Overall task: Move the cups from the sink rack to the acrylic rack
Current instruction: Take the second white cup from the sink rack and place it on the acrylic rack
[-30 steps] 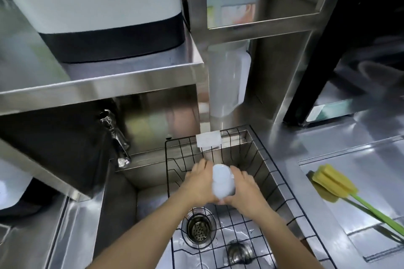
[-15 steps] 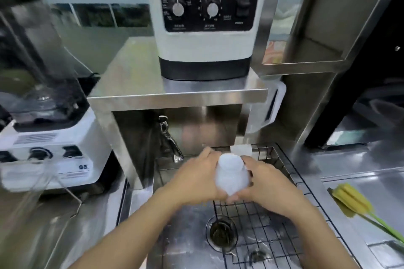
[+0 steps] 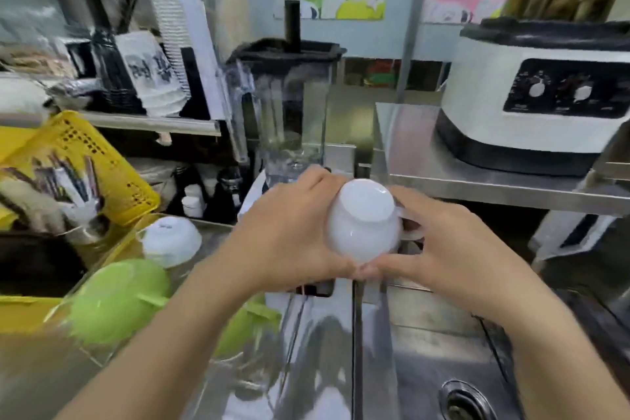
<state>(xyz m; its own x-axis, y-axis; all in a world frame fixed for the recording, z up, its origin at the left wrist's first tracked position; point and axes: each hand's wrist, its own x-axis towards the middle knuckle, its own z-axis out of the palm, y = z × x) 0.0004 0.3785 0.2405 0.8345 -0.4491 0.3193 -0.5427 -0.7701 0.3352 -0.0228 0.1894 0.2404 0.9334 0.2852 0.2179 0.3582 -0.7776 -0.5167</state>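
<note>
A white cup (image 3: pixel 363 220) is held upside down between both hands, its base facing me and its handle on the right. My left hand (image 3: pixel 289 232) wraps its left side and my right hand (image 3: pixel 443 245) its right side. They hover above the counter just left of the sink (image 3: pixel 443 344). On the left stands the clear acrylic rack (image 3: pixel 102 286), blurred, with an upturned white cup (image 3: pixel 170 240) and green cups (image 3: pixel 116 300) in it. The sink rack is out of view.
A blender with a clear jar (image 3: pixel 289 106) stands right behind the hands. A white appliance with dials (image 3: pixel 538 95) sits on a steel shelf at the right. A yellow basket (image 3: pixel 88 160) of utensils is at the far left. The sink drain (image 3: pixel 467 402) is at lower right.
Both hands lifted the white cup out of the sink rack and carried it left. The view swung left, so the acrylic rack and blender came in and the sink rack left the frame.
</note>
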